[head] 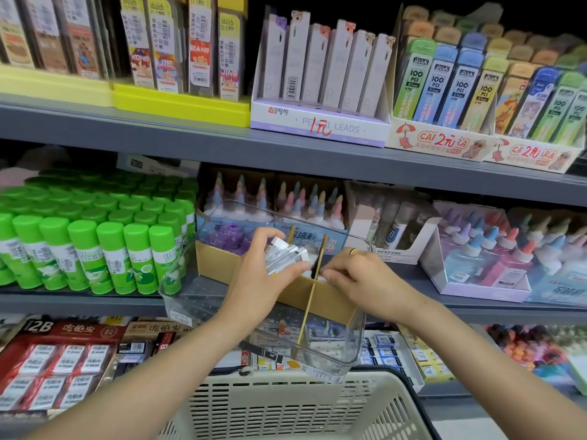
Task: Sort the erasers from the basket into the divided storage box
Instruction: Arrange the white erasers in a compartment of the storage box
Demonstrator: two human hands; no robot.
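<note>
Left hand (pixel 254 274) clamped on a bunch of erasers (pixel 287 254) over the clear divided box (pixel 333 354) at the shelf's front edge, right hand (pixel 355 277) fingers curled inside it, contents hidden; loose bunch could spill into the basket (pixel 286 404).

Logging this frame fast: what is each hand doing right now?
Left hand: grips a bunch of erasers.
Right hand: fingers curled down into the box; its grip cannot be told.

— What's worn on the arms?
— Nothing — both forearms bare, no sleeves showing.
— Jewellery?
— One gold ring (pixel 354 251) on the right hand (pixel 355 277), toward twelve o'clock; left hand (pixel 254 281) plain.
</note>
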